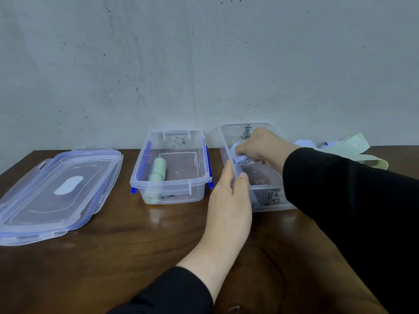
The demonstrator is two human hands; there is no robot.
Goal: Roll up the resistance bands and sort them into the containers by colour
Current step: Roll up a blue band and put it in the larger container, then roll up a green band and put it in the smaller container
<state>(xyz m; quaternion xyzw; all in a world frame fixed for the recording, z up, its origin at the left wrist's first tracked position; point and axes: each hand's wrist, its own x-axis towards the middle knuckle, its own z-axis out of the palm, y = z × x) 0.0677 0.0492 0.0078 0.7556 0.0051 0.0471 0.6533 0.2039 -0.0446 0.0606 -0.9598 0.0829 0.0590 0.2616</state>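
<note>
So this is the drop-off step for a blue one. The right hand [264, 147] is down inside the right container [267, 196] at about 2 o'clock on the table [136, 257], fingers curled around a rolled pale-blue band [241, 157] that sits low in the box near its left wall. The left hand [229, 200] is steadying that same box, thumb and fingers pinched over the left rim.

The green side looks started: the middle container [172, 191] at 12 o'clock has a rolled green band [157, 171] lying along its left side, and what looks like another roll at its front corner. The two lids [59, 191] are stacked off at 10 o'clock.

Next up, I'd guess: let go of the roll gently so it doesn't spring open, then reach past the box to 3 o'clock, where the loose bands [344, 148], blue and green, are piled against the wall. Those look floppy, so they'll want both hands to roll.
</note>
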